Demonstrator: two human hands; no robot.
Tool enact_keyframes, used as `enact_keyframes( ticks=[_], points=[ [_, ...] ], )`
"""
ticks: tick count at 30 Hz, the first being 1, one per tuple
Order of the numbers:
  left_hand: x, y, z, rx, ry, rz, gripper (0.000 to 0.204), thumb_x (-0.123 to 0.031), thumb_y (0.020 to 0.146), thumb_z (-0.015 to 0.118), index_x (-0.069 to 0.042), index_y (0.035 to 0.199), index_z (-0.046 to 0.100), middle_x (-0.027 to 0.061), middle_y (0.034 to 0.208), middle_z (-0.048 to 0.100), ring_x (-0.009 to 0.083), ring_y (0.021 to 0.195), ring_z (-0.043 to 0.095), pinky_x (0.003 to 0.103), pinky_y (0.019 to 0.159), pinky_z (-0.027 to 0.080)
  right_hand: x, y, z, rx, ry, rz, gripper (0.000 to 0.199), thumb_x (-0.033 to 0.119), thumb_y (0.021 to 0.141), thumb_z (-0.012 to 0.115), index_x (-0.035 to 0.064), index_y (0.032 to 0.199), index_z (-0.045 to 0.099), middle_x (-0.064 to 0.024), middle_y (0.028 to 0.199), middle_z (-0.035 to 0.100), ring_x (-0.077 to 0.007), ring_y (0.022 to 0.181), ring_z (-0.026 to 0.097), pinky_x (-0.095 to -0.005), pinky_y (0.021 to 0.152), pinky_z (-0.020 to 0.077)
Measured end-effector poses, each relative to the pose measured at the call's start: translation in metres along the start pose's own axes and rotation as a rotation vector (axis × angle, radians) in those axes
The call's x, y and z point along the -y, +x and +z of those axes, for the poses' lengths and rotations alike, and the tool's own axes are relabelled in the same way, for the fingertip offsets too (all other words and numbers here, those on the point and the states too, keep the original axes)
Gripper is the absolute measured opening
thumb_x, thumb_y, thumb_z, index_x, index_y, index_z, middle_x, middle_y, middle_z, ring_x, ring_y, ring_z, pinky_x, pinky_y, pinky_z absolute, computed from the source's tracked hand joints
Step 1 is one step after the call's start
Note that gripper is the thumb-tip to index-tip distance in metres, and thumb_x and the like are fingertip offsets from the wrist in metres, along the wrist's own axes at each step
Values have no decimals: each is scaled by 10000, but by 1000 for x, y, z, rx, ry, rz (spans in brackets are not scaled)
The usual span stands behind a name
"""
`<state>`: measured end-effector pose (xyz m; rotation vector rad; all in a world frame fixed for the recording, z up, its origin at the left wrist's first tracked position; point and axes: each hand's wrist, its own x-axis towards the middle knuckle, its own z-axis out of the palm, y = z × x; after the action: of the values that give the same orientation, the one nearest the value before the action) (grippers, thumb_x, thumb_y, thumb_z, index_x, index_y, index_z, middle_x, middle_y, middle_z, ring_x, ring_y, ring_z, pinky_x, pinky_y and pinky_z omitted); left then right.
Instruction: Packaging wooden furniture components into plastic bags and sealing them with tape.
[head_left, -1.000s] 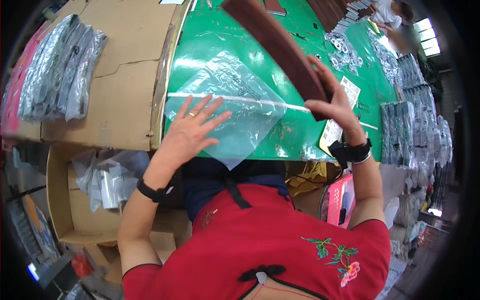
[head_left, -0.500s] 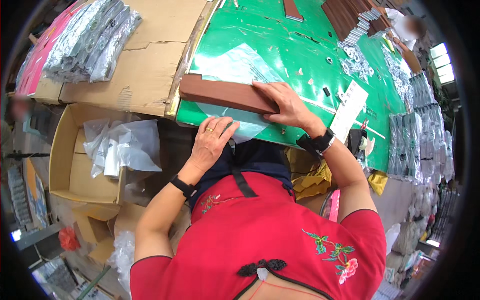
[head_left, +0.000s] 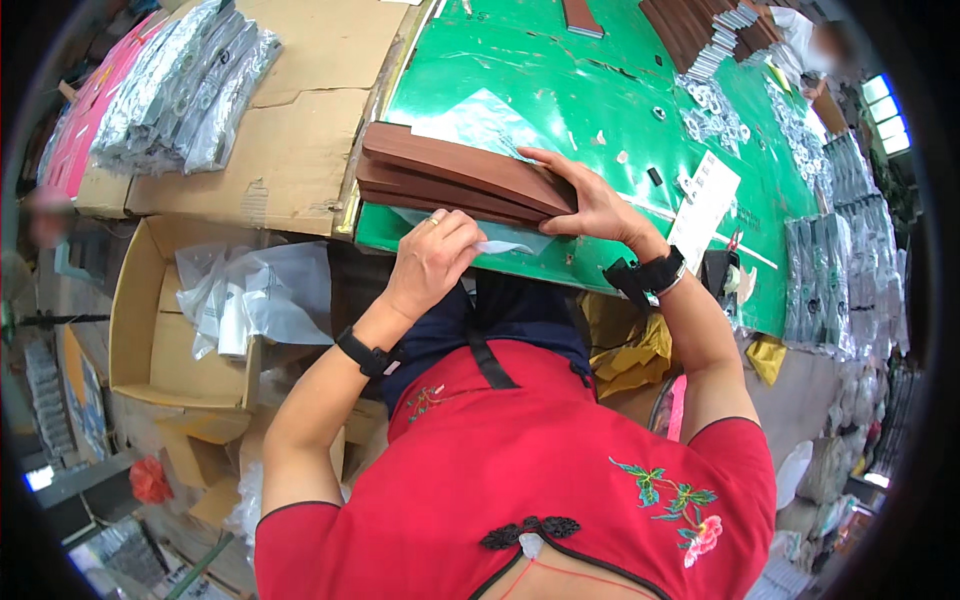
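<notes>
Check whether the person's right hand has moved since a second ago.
Yes: the right hand has moved left, away from the white paper sheet on the green table, which it overlapped in view earlier.

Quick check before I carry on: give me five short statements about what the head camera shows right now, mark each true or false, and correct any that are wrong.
1. The right hand grips the right end of the brown pieces. True.
2. The left hand lies flat on top of the brown pieces. False: its fingers pinch the near edge of the clear plastic sheet.
3. The clear plastic sheet shows on both the far and near sides of the brown pieces. True.
4. The tabletop beneath them is blue. False: it is green.
5. The open cardboard box on the left holds crumpled clear plastic. True.
</notes>
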<state>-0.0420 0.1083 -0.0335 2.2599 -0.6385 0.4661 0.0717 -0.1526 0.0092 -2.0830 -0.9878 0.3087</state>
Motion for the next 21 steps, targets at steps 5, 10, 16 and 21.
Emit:
enact_keyframes(
  ticks=[5,10,16,21],
  points=[
    [-3,3,2,-70,-18,-45,70,-38,854,683,-34,899,630,99,941,651,330,885,627,412,759,510,3,7,-7,126,187,77,949,200,698,815,129,1547,396,-199,1322,607,-301,1169,611,-390,1027,469],
    [5,1,9,-131,-77,-114,80,-59,876,686,-14,909,627,122,916,657,341,878,636,409,757,502,9,15,-14,207,219,114,947,225,739,805,136,1575,367,-152,1303,602,-243,1183,570,-363,1058,440],
    [8,5,7,-90,-130,-237,139,-124,884,703,-4,884,632,142,879,652,338,841,638,396,748,499,2,15,-15,210,288,105,904,224,742,792,141,1553,400,-136,1310,606,-236,1191,574,-361,1067,436],
    [3,6,5,-64,-101,-277,153,-142,873,720,-11,869,640,122,888,669,322,854,650,392,751,504,0,19,-16,216,304,122,867,198,731,788,134,1522,440,-140,1314,614,-239,1190,585,-365,1051,454]
  ],
)
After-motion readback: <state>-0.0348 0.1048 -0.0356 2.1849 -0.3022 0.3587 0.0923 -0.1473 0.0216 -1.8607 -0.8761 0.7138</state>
